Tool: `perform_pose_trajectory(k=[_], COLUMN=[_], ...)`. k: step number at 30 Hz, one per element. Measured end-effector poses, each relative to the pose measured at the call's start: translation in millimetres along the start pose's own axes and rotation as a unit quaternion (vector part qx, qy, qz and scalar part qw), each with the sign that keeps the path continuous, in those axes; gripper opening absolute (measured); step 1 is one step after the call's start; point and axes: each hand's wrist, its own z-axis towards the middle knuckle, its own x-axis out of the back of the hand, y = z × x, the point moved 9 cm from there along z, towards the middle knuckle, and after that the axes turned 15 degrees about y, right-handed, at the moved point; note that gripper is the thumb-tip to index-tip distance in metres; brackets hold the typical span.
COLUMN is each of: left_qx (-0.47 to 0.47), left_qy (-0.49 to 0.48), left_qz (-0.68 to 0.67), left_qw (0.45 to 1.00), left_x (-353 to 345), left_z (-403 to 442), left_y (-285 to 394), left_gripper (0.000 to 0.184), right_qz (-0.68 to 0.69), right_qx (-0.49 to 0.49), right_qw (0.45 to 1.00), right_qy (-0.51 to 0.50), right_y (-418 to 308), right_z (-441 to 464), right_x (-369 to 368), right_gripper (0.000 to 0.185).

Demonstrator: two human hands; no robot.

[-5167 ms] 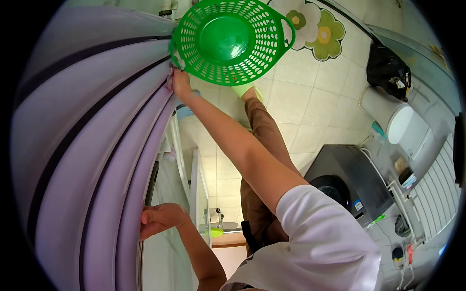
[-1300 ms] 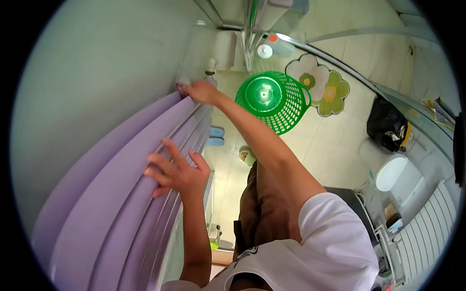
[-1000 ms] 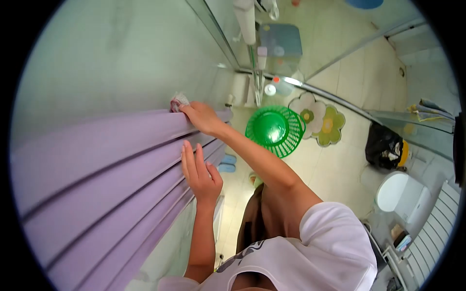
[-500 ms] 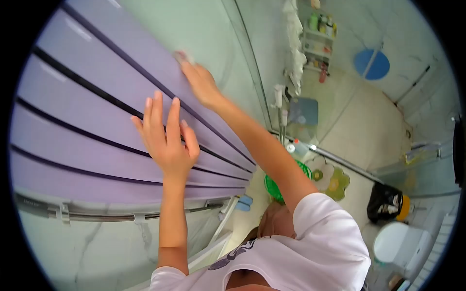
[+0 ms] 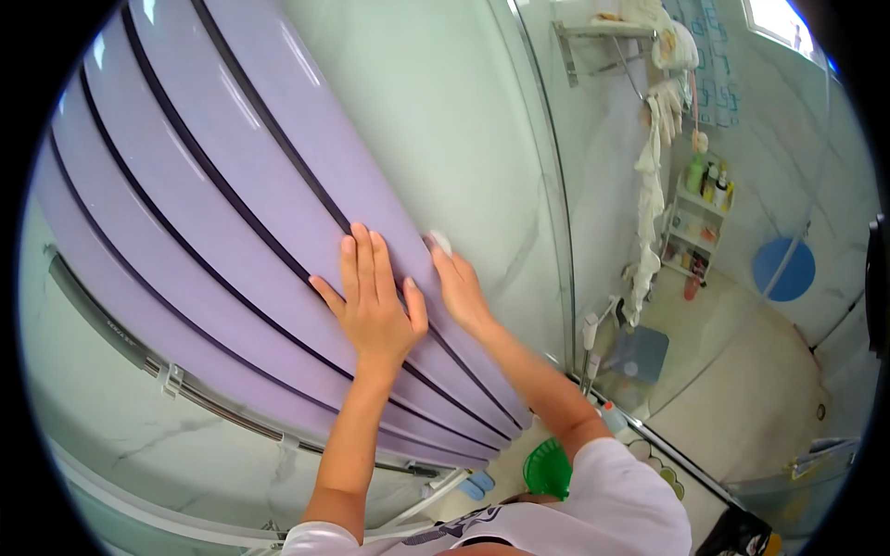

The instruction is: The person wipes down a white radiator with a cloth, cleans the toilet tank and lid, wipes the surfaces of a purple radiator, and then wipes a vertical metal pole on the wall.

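Observation:
A tall purple panel with dark lengthwise grooves (image 5: 278,269), perhaps a radiator, stands against the pale wall. My left hand (image 5: 378,320) rests flat on its face, fingers extended together and thumb apart, holding nothing. Just to the right, my right hand (image 5: 464,292) is at the panel's right edge, its fingers pinched on a small white piece (image 5: 440,243) like a pad or cloth. Most of that piece is hidden by the fingers, so its exact kind does not show.
Along the panel's left side runs a metal rail (image 5: 222,406). Below stand a green basket (image 5: 548,468) and blue slippers (image 5: 477,485). Beyond the glass partition are a shelf of bottles (image 5: 697,222), a blue round basin (image 5: 783,270) and a grey stool (image 5: 638,355).
The view has shifted, so the panel and room appear moved. My left hand went from raised, spread fingers to lying flat on the panel. My right hand stays along the panel's right edge.

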Motion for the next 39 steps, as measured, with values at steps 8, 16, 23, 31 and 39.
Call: perform_pose_trajectory(k=[8,16,23,31,39], left_qx=[-0.012,0.001,0.004,0.032,0.302], left_qy=[-0.006,0.014,0.011,0.0,0.214], left_qz=[0.018,-0.004,-0.028,-0.22,-0.521], left_qw=[1.0,1.0,1.0,0.975,0.769], left_x=[-2,3,4,43,149], left_z=[-2,1,-2,19,113], left_y=[-1,-2,-4,-21,-137], left_gripper=[0.072,0.074,0.076,0.049,0.041], right_qz=[-0.013,0.109,0.133,-0.133,0.002], right_qx=[0.335,0.237,0.265,0.443,0.693], right_qw=[0.942,0.964,0.923,0.886,0.72], right_qy=[0.019,-0.045,-0.246,0.042,0.031], right_y=[-285,-391,-494,-407,-404], right_z=[121,163,179,148,-42], right_x=[-136,-195,-255,-173,-175], right_gripper=[0.061,0.065,0.068,0.062,0.033])
